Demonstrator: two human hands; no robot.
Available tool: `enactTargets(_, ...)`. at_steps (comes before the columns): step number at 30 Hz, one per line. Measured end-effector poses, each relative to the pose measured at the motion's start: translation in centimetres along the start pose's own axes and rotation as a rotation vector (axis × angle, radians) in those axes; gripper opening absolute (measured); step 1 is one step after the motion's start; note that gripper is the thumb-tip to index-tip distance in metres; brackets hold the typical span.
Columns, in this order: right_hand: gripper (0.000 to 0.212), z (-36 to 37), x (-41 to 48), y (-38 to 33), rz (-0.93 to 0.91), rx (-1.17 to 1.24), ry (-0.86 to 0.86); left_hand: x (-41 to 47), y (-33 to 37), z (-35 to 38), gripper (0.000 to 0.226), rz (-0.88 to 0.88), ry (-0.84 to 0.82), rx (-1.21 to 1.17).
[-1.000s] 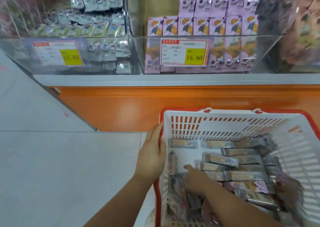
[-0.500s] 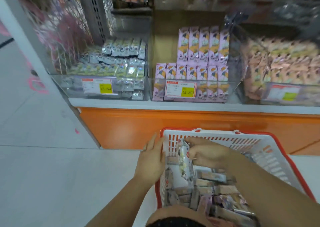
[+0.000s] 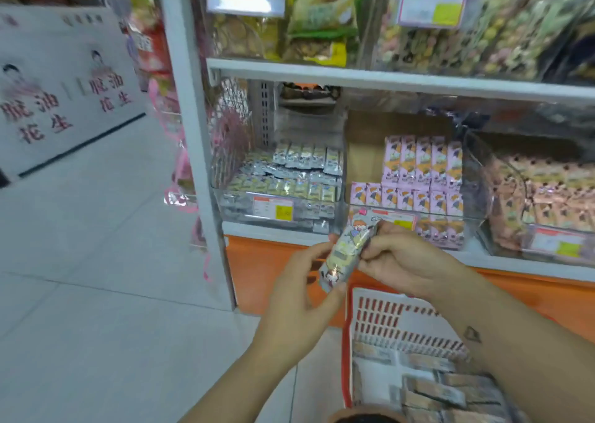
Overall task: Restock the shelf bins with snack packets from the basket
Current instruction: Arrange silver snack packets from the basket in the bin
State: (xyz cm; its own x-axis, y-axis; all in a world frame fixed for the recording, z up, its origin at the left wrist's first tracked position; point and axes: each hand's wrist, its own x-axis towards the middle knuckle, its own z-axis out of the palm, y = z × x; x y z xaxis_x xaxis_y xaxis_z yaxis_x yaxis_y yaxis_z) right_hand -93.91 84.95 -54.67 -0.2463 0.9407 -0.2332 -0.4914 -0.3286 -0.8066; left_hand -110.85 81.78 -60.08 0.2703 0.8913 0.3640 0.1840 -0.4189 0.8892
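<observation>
Both hands hold a small stack of silver snack packets in front of the lowest shelf. My left hand cups the lower end from the left, thumb under it. My right hand pinches the upper end from the right. Below, on the floor, stands the white basket with a red rim, holding several more packets. Straight ahead is a clear shelf bin of matching silver packets, and to its right a clear bin of pink packets.
A third clear bin of brownish packets sits at the right. An upper shelf carries bagged snacks. A white upright post stands at the left of the bins. Grey tiled floor spreads to the left, past a white printed board.
My left hand has left the basket rim and joined the right on the packets. Both hands rose out of the basket to shelf height. The view has tilted up.
</observation>
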Motion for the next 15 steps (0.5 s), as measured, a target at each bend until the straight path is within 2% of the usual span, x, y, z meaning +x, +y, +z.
enactTargets(3,0.044,2.5,1.3,-1.0,-0.047,-0.057,-0.027,1.3,0.4,-1.6,0.04,0.017,0.151,-0.037)
enactTargets(5,0.038,3.5,2.6,-1.9,-0.071,-0.255,-0.016,2.6,0.4,-2.9,0.037,-0.021,0.245,-0.034)
enactTargets(7,0.032,3.3,4.0,-3.0,-0.185,-0.726,0.084,4.1,0.0,-4.3,0.038,-0.073,0.287,0.0)
enactTargets(9,0.041,2.1,5.8,-4.5,-0.353,-1.342,0.193,6.0,-0.6,-5.9,0.033,-0.09,0.304,0.102)
enactTargets(11,0.047,0.8,7.8,-5.6,-0.461,-1.769,0.169,8.4,-0.9,-7.6,0.033,-0.087,0.313,0.249)
enactTargets(13,0.043,-0.3,9.5,-6.2,-0.492,-1.927,0.129,11.3,-1.1,-8.9,0.037,-0.082,0.326,0.36)
enactTargets(15,0.038,-1.1,10.6,-6.2,-0.566,-1.943,0.119,14.7,-1.7,-9.8,0.04,-0.103,0.363,0.466)
